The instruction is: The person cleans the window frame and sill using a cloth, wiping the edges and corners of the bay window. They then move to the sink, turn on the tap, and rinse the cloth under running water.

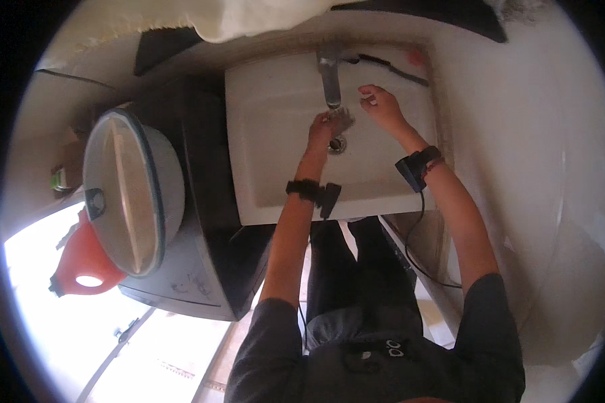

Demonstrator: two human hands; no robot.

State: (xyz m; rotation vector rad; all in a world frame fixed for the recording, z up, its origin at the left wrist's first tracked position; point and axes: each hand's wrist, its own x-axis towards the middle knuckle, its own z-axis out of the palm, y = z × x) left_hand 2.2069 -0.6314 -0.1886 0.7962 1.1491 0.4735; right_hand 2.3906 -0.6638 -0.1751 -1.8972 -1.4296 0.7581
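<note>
My left hand (331, 123) is right under the spout of the metal faucet (329, 79), over the drain (337, 144) of the white sink (269, 121). Its fingers are spread and slightly blurred, and I see nothing in them; water seems to run onto them. To the right of the faucet, my right hand (381, 106) hovers above the basin with its fingers loosely bent and apart, touching nothing. Each wrist wears a black strap with a small device.
Left of the sink stands a dark appliance (181, 269), with a whitish tub with a blue-green rim (158, 195) on it. Beside that is an orange jug (87, 258). A dark long-handled object (393, 69) lies on the sink's back ledge. A cable (417, 262) hangs from my right wrist.
</note>
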